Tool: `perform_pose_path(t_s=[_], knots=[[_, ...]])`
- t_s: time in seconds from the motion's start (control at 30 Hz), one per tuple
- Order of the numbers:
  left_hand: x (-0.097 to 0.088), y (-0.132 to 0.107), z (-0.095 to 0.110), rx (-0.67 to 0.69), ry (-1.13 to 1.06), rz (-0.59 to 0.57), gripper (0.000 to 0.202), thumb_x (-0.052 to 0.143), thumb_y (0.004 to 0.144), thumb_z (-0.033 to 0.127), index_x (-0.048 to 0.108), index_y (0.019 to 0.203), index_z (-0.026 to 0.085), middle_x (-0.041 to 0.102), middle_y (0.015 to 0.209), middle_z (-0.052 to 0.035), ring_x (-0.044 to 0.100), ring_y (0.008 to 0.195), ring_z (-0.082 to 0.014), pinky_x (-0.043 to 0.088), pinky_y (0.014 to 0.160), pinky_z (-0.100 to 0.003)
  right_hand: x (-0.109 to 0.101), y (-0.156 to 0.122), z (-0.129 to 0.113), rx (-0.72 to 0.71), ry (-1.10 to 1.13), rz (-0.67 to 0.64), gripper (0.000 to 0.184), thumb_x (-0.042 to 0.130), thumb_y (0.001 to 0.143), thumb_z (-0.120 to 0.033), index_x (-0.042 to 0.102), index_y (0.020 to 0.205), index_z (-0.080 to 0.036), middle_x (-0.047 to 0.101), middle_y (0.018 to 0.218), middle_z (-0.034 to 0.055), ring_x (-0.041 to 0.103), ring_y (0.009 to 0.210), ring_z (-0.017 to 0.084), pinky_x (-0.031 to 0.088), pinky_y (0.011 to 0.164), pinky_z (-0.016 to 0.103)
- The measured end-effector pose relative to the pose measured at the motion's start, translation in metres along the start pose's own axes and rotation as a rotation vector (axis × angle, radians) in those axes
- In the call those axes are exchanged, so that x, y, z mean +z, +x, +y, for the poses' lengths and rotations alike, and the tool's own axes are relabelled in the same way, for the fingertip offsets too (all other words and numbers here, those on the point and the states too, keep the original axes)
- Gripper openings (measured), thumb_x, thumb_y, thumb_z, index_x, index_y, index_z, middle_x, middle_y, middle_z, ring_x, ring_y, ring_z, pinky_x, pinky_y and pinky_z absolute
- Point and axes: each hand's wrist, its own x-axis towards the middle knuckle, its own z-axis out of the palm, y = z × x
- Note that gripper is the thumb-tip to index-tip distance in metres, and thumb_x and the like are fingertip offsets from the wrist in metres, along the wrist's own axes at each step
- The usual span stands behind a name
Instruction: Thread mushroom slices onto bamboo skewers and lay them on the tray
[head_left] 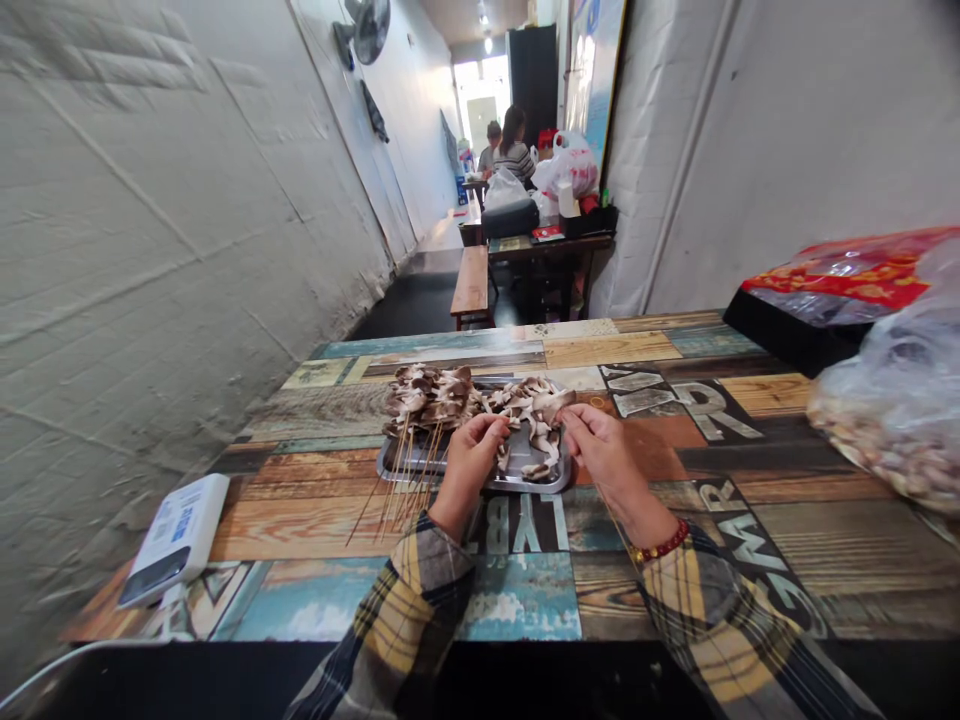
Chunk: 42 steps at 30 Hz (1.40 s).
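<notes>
A metal tray [469, 482] on the table holds grey-brown oyster mushrooms. On its left side mushroom skewers [435, 395] lie in a pile, their thin bamboo sticks [397, 480] reaching over the near rim. Loose mushroom pieces [546, 455] are on the right side. My left hand [471, 465] is closed in a pinch over the middle of the tray; what its fingertips hold is too small to make out. My right hand [606, 458] pinches an oyster mushroom [553, 403] above the tray's right end. A thin stick [616, 522] runs back beneath its palm toward the wrist.
A white device [176, 540] with a cable stands at the table's left edge. To the right are a clear bag of pale pieces [892, 410] and a black box [780, 325] with red packaging. Beyond are a bench [470, 280], another loaded table and two seated people [514, 150].
</notes>
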Motion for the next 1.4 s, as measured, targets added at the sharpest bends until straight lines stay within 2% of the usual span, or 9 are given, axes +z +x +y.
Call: perform_pose_path(t_s=[0.27, 0.4, 0.57, 0.67, 0.77, 0.9, 1.07, 1.17, 1.4], knots=[[0.003, 0.001, -0.001, 0.116, 0.070, 0.076, 0.013, 0.071, 0.069, 0.031, 0.074, 0.073, 0.018, 0.066, 0.066, -0.0022, 0.055, 0.063, -0.0146, 0.039, 0.060, -0.023, 0.003, -0.004, -0.005, 0.050, 0.046, -0.079, 0.039, 0.059, 0.075, -0.056, 0.058, 0.079, -0.017, 0.039, 0.042, -0.0097, 0.030, 0.033, 0.006, 0.022, 0.033, 0.018], [0.004, 0.003, 0.002, 0.122, 0.043, 0.079, 0.015, 0.072, 0.068, 0.033, 0.074, 0.073, 0.018, 0.066, 0.067, -0.0022, 0.055, 0.066, -0.0153, 0.039, 0.061, -0.023, 0.005, -0.006, -0.004, 0.064, 0.028, -0.104, 0.041, 0.058, 0.076, -0.057, 0.060, 0.081, -0.016, 0.040, 0.043, -0.0096, 0.031, 0.033, 0.006, 0.023, 0.033, 0.018], [0.013, 0.002, 0.013, 0.045, -0.114, -0.061, 0.028, 0.066, 0.075, 0.041, 0.073, 0.087, 0.017, 0.063, 0.069, -0.0010, 0.048, 0.060, -0.0112, 0.034, 0.055, -0.021, 0.010, -0.009, 0.000, 0.040, -0.031, -0.179, 0.039, 0.058, 0.076, -0.056, 0.058, 0.076, -0.017, 0.042, 0.043, -0.0092, 0.030, 0.034, 0.005, 0.021, 0.034, 0.018], [0.019, 0.000, 0.019, 0.021, -0.119, -0.204, 0.024, 0.068, 0.074, 0.039, 0.071, 0.076, 0.015, 0.060, 0.065, -0.0007, 0.044, 0.057, -0.0099, 0.032, 0.053, -0.021, 0.011, -0.011, 0.001, 0.015, -0.040, -0.216, 0.038, 0.055, 0.078, -0.054, 0.058, 0.076, -0.016, 0.042, 0.043, -0.0090, 0.031, 0.035, 0.005, 0.022, 0.035, 0.018], [0.021, -0.001, 0.020, 0.018, -0.149, -0.246, 0.025, 0.069, 0.073, 0.036, 0.065, 0.062, 0.015, 0.058, 0.061, -0.0001, 0.043, 0.056, -0.0092, 0.032, 0.053, -0.021, 0.011, -0.012, 0.002, -0.018, -0.066, -0.228, 0.035, 0.054, 0.080, -0.051, 0.060, 0.078, -0.016, 0.043, 0.043, -0.0086, 0.033, 0.036, 0.006, 0.023, 0.036, 0.018], [0.017, 0.003, 0.017, -0.065, -0.240, -0.214, 0.023, 0.074, 0.068, 0.035, 0.065, 0.063, 0.014, 0.057, 0.058, 0.0010, 0.041, 0.052, -0.0071, 0.030, 0.051, -0.021, 0.011, -0.011, 0.007, -0.036, -0.119, -0.240, 0.034, 0.053, 0.082, -0.049, 0.062, 0.079, -0.016, 0.044, 0.043, -0.0080, 0.035, 0.037, 0.006, 0.024, 0.037, 0.018], [0.004, 0.010, 0.015, -0.136, -0.498, -0.042, 0.024, 0.080, 0.062, 0.031, 0.065, 0.071, 0.015, 0.059, 0.064, 0.0014, 0.047, 0.054, -0.0057, 0.033, 0.049, -0.017, 0.015, -0.015, 0.011, -0.003, -0.138, -0.294, 0.034, 0.052, 0.083, -0.049, 0.061, 0.080, -0.016, 0.041, 0.042, -0.0088, 0.034, 0.036, 0.007, 0.026, 0.038, 0.019], [-0.005, 0.011, 0.016, -0.151, -0.604, 0.014, 0.029, 0.081, 0.060, 0.028, 0.064, 0.081, 0.017, 0.059, 0.064, 0.0030, 0.051, 0.054, -0.0048, 0.037, 0.050, -0.015, 0.018, -0.021, 0.007, 0.026, -0.159, -0.323, 0.033, 0.052, 0.084, -0.048, 0.061, 0.080, -0.016, 0.042, 0.042, -0.0085, 0.033, 0.035, 0.007, 0.025, 0.037, 0.019], [0.000, 0.006, 0.020, -0.134, -0.580, -0.029, 0.029, 0.081, 0.059, 0.025, 0.068, 0.083, 0.015, 0.064, 0.069, 0.0001, 0.054, 0.056, -0.0057, 0.040, 0.053, -0.017, 0.016, -0.022, 0.008, 0.018, -0.204, -0.333, 0.034, 0.050, 0.086, -0.048, 0.062, 0.083, -0.016, 0.042, 0.044, -0.0081, 0.033, 0.037, 0.007, 0.024, 0.037, 0.019]])
